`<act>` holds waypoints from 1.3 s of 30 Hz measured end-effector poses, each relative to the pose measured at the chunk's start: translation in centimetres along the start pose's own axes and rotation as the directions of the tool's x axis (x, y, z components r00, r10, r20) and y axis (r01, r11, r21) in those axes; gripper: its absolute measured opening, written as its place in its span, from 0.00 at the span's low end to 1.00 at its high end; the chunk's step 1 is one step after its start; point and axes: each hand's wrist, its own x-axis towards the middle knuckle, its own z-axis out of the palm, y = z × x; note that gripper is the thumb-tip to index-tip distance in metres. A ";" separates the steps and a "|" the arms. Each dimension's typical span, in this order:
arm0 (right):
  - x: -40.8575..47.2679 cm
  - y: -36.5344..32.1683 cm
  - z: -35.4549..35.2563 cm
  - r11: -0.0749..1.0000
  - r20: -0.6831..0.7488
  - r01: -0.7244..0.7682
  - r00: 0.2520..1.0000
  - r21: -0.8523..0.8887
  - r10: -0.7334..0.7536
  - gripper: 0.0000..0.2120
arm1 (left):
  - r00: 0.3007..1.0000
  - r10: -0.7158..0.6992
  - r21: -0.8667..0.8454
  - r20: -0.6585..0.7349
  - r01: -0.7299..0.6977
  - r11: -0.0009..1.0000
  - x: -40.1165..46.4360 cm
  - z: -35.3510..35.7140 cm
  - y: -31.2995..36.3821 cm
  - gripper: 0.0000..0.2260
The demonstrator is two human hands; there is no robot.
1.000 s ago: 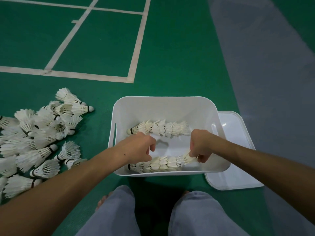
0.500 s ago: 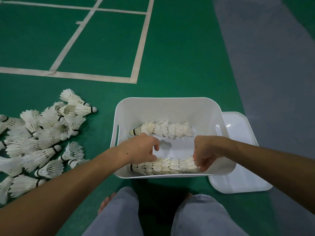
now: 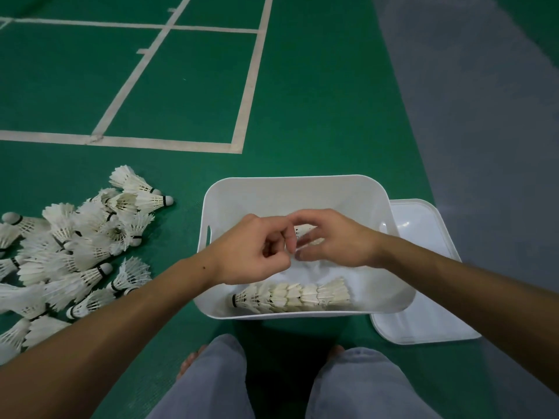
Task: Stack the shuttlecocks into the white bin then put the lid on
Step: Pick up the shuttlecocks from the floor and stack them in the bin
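a: where are the hands?
b: left hand [image 3: 252, 251] and right hand [image 3: 329, 238] hover over the white bin [image 3: 296, 189], loosely curled, holding nothing.
a: and the next shuttlecocks?
b: the loose pile [image 3: 75, 246] lies on the floor, left of the bin, nearer the left hand. the stacked row [image 3: 292, 297] lies crosswise, cork pointing left.

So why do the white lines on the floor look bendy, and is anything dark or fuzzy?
Head view: the wide lens bows the court lines and stretches the forearms at the edges; lighting is dim and even, with no strong glare; the hands cast a soft shadow inside the white bin; the right hand looks slightly blurred.
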 end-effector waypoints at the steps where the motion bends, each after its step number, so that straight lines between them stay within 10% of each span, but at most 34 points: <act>1: 0.2 -0.1 0.5 0.999 0.032 0.028 0.999 0.043 -0.030 0.21 | 1.000 0.010 -0.019 0.008 -0.010 1.000 0.0 -0.1 0.2 0.07; 15: 2.2 0.0 1.2 0.996 0.026 0.080 0.996 0.033 -0.081 0.11 | 0.967 0.179 0.132 -0.180 -0.157 0.979 -0.3 0.1 -0.7 0.01; 22: 3.1 1.7 4.1 0.963 -0.185 -0.242 0.958 -0.121 0.218 0.08 | 0.953 0.091 0.381 -0.289 0.027 0.924 -1.3 -2.5 -2.7 0.05; 31: 6.6 1.7 7.0 0.935 -0.400 -0.335 0.846 0.120 0.354 0.10 | 0.805 0.035 0.242 -0.593 0.136 0.961 -4.6 -4.6 -3.9 0.02; 39: 8.9 3.1 9.3 0.897 -0.284 -0.429 0.852 0.101 0.440 0.04 | 0.667 -0.184 0.044 -0.722 0.309 0.950 -9.1 -4.1 -7.6 0.03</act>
